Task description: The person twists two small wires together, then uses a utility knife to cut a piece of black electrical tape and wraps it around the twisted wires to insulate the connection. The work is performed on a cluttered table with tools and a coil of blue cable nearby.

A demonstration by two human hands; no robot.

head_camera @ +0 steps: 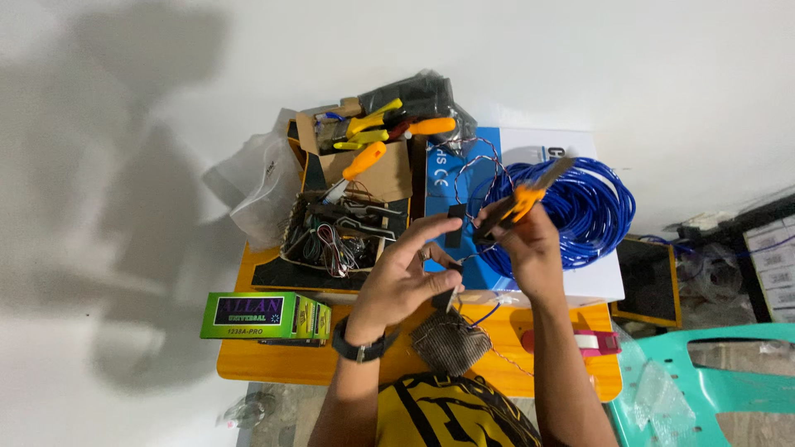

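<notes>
My left hand, with a black watch on its wrist, pinches a small black strip and thin twisted wire between thumb and fingers. My right hand grips orange-handled pliers, whose jaws meet the black strip. Both hands hover above a small orange table. Just behind them lies a big coil of blue cable on a blue and white box.
An open cardboard box of orange and yellow-handled tools and wires sits at the back left. A green carton lies at the table's left front, a red tape dispenser at the right. A teal plastic chair stands right.
</notes>
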